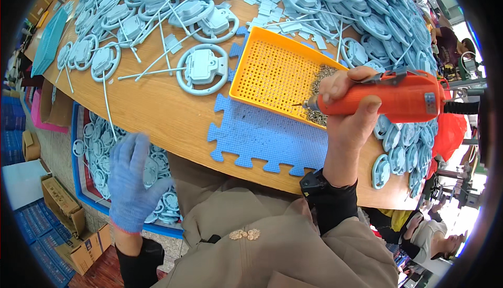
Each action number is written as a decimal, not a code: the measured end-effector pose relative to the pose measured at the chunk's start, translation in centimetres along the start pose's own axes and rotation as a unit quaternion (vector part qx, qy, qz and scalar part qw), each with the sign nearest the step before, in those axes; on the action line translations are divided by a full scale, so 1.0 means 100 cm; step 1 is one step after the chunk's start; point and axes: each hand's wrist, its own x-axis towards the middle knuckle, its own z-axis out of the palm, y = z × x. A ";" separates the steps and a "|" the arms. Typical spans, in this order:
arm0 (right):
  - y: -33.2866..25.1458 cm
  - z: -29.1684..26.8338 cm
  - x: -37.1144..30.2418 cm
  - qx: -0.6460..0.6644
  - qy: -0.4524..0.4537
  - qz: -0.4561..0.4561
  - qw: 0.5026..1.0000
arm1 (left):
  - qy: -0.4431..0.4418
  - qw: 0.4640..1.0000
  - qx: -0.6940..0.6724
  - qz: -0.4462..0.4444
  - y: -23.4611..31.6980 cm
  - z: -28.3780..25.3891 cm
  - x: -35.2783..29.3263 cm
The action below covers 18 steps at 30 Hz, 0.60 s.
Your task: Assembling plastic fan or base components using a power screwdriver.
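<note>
One orange electric screwdriver (401,99) in play, and our bare right hand (347,118) has it, fingers and thumb wrapped around the body, its thin bit pointing left over the yellow perforated tray (270,73). There go the small metal screws (316,116), heaped along the tray's right end, just beneath our knuckles and the tool's nose. The tray rests tilted across a blue foam mat (272,133) on the wooden table (152,102). Just left of it lies a pale blue wheel-shaped part (203,67), flat on the wood, with a big pile of similar parts (385,26) spreading behind. Down on our left, the gloved left hand (131,178) hangs over the blue-rimmed bin (79,175) full of pale blue pieces, fingers stretched out, thumb apart, gripping nothing we can see. Farther left, cardboard cartons (60,201); far right, another person (432,235).
</note>
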 end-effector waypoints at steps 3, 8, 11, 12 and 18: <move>0.008 -0.002 -0.001 0.015 -0.001 0.008 1.000 | -0.018 0.999 -0.036 0.026 0.015 0.013 0.060; 0.012 0.002 -0.001 0.028 0.000 0.024 0.999 | 0.082 0.986 -0.108 0.096 0.005 0.060 0.141; 0.015 0.002 0.000 0.028 -0.001 0.032 0.999 | 0.044 0.993 -0.082 0.077 0.001 0.071 0.164; 0.016 0.001 0.001 0.028 -0.004 0.031 0.999 | 0.037 0.991 -0.094 0.085 -0.002 0.071 0.167; 0.014 0.001 0.001 0.021 -0.017 0.032 0.999 | 0.027 0.995 -0.077 0.058 0.002 0.057 0.147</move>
